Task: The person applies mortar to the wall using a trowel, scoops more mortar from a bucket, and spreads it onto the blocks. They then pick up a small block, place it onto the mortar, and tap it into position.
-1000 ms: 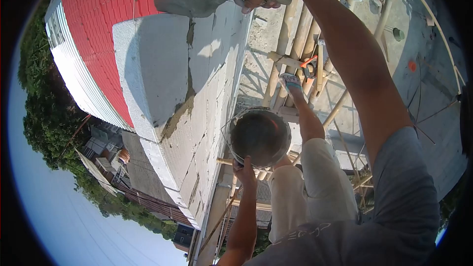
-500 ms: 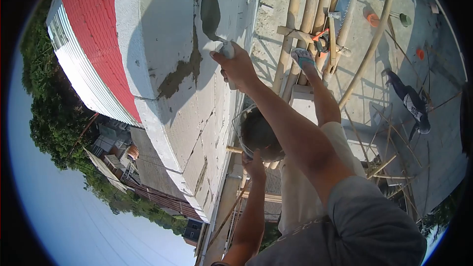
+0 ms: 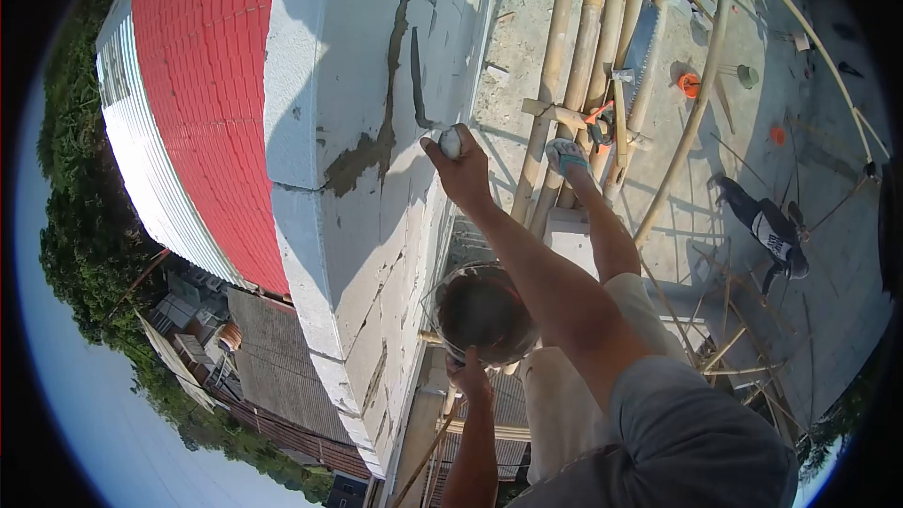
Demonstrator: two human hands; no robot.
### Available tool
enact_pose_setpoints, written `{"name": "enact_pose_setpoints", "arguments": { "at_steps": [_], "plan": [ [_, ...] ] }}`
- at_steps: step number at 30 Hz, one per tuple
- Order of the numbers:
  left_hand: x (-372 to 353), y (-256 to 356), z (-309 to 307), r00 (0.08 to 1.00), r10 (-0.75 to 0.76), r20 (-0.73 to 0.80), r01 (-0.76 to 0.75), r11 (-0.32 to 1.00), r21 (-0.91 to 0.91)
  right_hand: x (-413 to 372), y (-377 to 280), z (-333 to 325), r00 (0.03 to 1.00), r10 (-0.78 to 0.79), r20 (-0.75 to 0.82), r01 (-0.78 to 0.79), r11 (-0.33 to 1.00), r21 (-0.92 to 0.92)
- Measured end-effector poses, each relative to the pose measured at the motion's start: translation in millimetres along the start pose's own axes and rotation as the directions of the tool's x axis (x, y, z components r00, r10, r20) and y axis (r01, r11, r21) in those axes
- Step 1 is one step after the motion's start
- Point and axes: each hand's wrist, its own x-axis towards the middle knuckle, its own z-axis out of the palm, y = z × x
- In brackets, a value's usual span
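Note:
My right hand (image 3: 463, 174) is closed around the pale handle of a trowel (image 3: 417, 80). Its blade now shows nearly edge-on, close to the face of a light block wall (image 3: 362, 47). Wet grey mortar (image 3: 356, 162) is smeared along a joint of that wall, beside the blade. Lower in the view, my left hand (image 3: 470, 378) grips the rim of a round bucket (image 3: 484, 315) with dark grey contents. The bucket is between the wall and my legs. Part of the left fingers is hidden at the rim.
Bamboo poles (image 3: 553, 56) run beside my sandalled foot (image 3: 567, 158). A handsaw (image 3: 641, 38) and an orange-handled tool (image 3: 600, 115) lie on them. A slanting pole (image 3: 701, 122) crosses nearby. Far below, another person (image 3: 771, 226) is on the ground near an orange bucket (image 3: 689, 85).
The trowel has turned from showing its flat blade to nearly edge-on, and my right hand has shifted slightly. The left hand still holds the bucket. The whole view has shifted a little.

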Motion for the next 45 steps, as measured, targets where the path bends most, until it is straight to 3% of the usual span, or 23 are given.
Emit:
{"name": "enact_pose_setpoints", "arguments": {
  "at_steps": [2,4,8,10,12,19,23,24,25,27,30,34,36,37,39,40,42,45],
  "plan": [
    [3,-4,-3,1.000,0.002,0.003,-0.003,0.999,0.044,60,5,-3,0.998,0.062,0.005,-0.062,0.995,0.077],
    [6,-9,-2,1.000,0.004,-0.007,-0.003,0.995,0.095,112,-4,-5,1.000,-0.018,0.024,0.015,0.994,0.107],
    [5,-11,4,1.000,0.007,-0.006,-0.006,0.997,0.081,171,3,-9,0.980,-0.123,0.155,0.128,0.992,-0.020],
    [2,-11,8,1.000,-0.008,0.004,0.008,0.995,0.100,168,11,-13,0.960,-0.167,0.223,0.198,0.973,-0.121],
    [-1,-10,15,1.000,-0.013,0.009,0.013,1.000,-0.003,149,17,-10,0.958,-0.169,0.231,0.194,0.977,-0.092],
    [-3,-11,8,0.996,0.006,0.087,-0.009,1.000,0.024,53,25,3,0.961,-0.147,0.234,0.166,0.984,-0.066],
    [-1,-14,1,0.996,-0.014,0.086,0.014,1.000,-0.006,7,51,3,0.912,-0.109,0.396,0.085,0.993,0.078],
    [1,-12,2,0.997,-0.027,0.071,0.029,0.999,-0.019,-2,55,0,0.872,-0.088,0.482,-0.008,0.981,0.195],
    [3,-8,5,0.996,-0.019,0.085,0.022,0.999,-0.028,-9,36,-10,0.829,0.135,0.543,-0.230,0.967,0.111],
    [1,-1,1,0.998,-0.031,0.052,0.030,1.000,0.007,-5,18,-17,0.830,0.108,0.548,-0.360,0.853,0.377],
    [15,-15,-11,0.998,-0.018,0.052,0.016,0.999,0.036,35,-37,-27,0.901,0.198,0.386,-0.372,0.812,0.450],
    [13,-8,-7,0.999,-0.008,0.031,0.005,0.996,0.092,88,-72,-16,0.933,0.192,0.306,-0.307,0.868,0.391],
    [14,-9,-4,0.999,-0.004,0.032,0.001,0.996,0.084,98,-76,-2,0.948,0.113,0.297,-0.196,0.944,0.265],
    [12,-8,-4,0.999,-0.001,0.034,-0.002,0.997,0.079,92,-80,7,0.947,0.119,0.298,-0.202,0.942,0.266],
    [6,-4,3,1.000,0.013,0.016,-0.014,0.998,0.053,74,-85,22,0.986,0.081,0.149,-0.072,0.995,-0.063],
    [5,-3,7,0.999,0.033,0.003,-0.033,0.999,0.020,61,-80,28,0.994,-0.014,0.109,0.035,0.981,-0.191],
    [2,0,9,0.999,0.018,0.033,-0.019,0.999,0.040,32,-65,24,0.986,0.019,0.164,0.017,0.976,-0.216],
    [-4,7,22,0.999,0.017,0.049,-0.020,0.997,0.073,-7,-30,15,0.989,-0.063,0.134,0.094,0.968,-0.235]
  ]
}}
